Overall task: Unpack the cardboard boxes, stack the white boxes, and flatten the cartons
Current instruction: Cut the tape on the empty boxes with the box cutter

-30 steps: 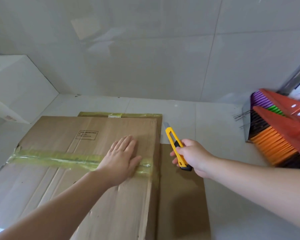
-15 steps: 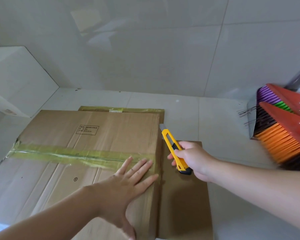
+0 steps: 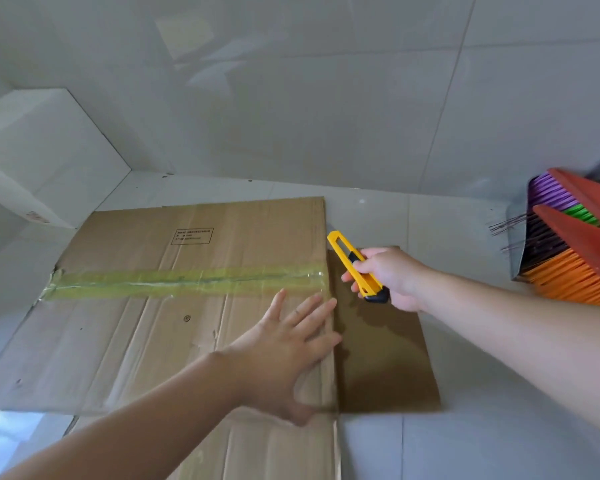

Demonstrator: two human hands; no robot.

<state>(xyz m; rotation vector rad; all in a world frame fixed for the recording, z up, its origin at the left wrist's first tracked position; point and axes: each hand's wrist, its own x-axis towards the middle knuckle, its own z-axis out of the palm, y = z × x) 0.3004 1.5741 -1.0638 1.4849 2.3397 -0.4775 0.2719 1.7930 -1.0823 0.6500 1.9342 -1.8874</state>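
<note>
Flattening step, by the look of it: taped carton [image 3: 174, 306] lying at centre-left of the frame on the tiled floor [image 3: 465, 445], top face up, a printed label box toward the upper part of that face. Strip of yellowish tape [image 3: 187, 280] running left to right across the seam, unbroken as far as can be made out, its right end reaching the carton's right edge. Another brown cardboard panel [image 3: 385, 358] flat on the floor just right of that edge, in shadow.

Left hand [image 3: 291, 348] at lower centre, fingers straight and spread, pressed flat on the carton below the tape, fingertips at the right edge; nothing held, simply steadying. Right hand [image 3: 392, 277] right of centre, fingers curled round a yellow utility knife [image 3: 355, 268], black butt toward the wrist, front end pointing up-left, close beside the carton's right edge and a little above the tape end. Blade not discernible; whether extended cannot be told.

Likely next: bring the knife tip to the tape's right end and draw along the seam. Calls for a shallow cut and the steadying fingers kept clear of the blade's path.

White box [image 3: 49, 161] at upper left, against the wall. Brooms [image 3: 575, 251] with orange, purple and green bristles at the right edge.
</note>
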